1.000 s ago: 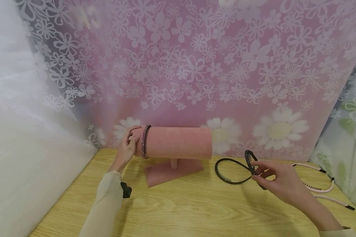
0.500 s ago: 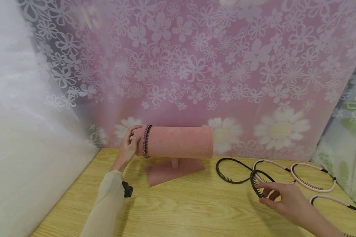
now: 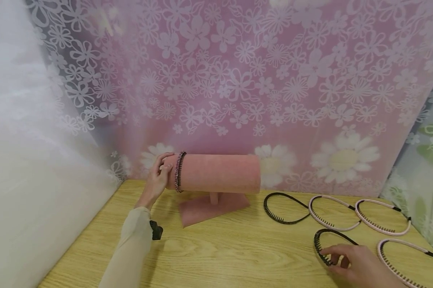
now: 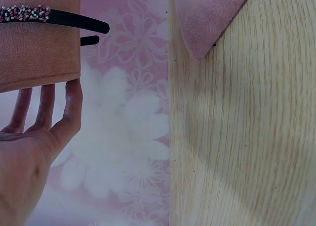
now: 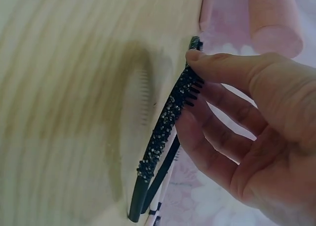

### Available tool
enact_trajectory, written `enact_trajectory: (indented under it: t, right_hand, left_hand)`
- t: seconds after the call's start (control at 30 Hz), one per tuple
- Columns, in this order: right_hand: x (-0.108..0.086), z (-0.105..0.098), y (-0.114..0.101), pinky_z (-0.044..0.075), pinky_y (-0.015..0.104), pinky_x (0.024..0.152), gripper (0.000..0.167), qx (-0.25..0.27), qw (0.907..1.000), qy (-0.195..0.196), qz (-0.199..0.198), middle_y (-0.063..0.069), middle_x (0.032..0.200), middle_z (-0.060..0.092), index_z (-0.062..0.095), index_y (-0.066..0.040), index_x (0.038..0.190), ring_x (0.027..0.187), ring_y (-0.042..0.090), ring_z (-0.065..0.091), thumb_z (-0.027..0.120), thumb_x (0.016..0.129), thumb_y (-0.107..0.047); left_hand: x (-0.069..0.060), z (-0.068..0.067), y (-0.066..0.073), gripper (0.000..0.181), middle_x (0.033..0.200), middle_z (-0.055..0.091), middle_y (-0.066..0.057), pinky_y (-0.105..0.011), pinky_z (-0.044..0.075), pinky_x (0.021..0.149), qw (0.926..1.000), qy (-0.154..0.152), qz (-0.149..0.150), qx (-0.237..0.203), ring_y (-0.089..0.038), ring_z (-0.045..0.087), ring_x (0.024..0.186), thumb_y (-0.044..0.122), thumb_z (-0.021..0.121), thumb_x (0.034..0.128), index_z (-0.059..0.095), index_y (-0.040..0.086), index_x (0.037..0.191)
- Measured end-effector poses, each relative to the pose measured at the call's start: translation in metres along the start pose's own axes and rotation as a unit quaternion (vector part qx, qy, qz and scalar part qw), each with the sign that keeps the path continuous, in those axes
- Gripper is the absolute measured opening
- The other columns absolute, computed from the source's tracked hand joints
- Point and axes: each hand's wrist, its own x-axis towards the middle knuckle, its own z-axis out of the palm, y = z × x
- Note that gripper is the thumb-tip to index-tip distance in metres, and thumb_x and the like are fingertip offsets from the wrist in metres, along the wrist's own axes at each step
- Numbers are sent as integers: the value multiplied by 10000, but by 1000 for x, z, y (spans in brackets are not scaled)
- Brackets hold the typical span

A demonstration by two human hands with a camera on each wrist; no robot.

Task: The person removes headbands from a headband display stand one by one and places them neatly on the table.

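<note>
My left hand (image 3: 156, 181) grips the left end of a pink velvety display roll (image 3: 220, 174), thumb on the near side and fingers over the top. Round that end of the roll sits a headband (image 4: 24, 13) with pink, white and dark beads and comb teeth. At the lower right of the head view, my right hand (image 3: 362, 266) pinches a black toothed headband (image 3: 316, 245) between thumb and fingers. Seen in the right wrist view, this headband is covered in dark glittery beads and held over the wooden table, its plain black ends pointing away.
The roll stands on a post with a flat pink base (image 3: 216, 207). Another black headband (image 3: 268, 210) and several pink ones, such as the pink headband (image 3: 376, 228), lie on the wooden table (image 3: 216, 256) at the right. A floral curtain (image 3: 238, 80) hangs behind.
My right hand has brought the black headband toward the table's near side, down in the head view, away from the other headbands. The left hand keeps its grip on the roll.
</note>
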Motion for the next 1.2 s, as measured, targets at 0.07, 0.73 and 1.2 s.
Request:
enact_trajectory:
  t: [0.07,0.73,1.2]
  right_hand:
    - [-2,1,6,473,228,558,310,14,10000,-23,4,-210,851,663,702,22,1169,694,-83,572,743,918,-156]
    - [-6,2,8,492,219,578,295,-345,9972,92,651,-164,863,692,741,-47,1132,700,-73,590,737,934,-266]
    - [24,-10,-39,529,204,571,276,-1040,9603,2573,-287,-21,957,774,783,-161,1079,792,-64,654,854,813,-167]
  left_hand:
    - [0,0,0,445,1509,508,-167,-366,517,883,10000,35,6,53,-373,619,1165,291,434,1091,442,202,1527]
    - [0,-2,-4,434,1480,535,-185,-367,517,866,9999,47,153,-22,-392,639,1133,247,442,1084,461,154,1508]
    - [-2,-5,-3,431,1477,537,-188,-373,520,871,9998,-6,222,4,-361,629,1134,246,433,1090,460,171,1513]
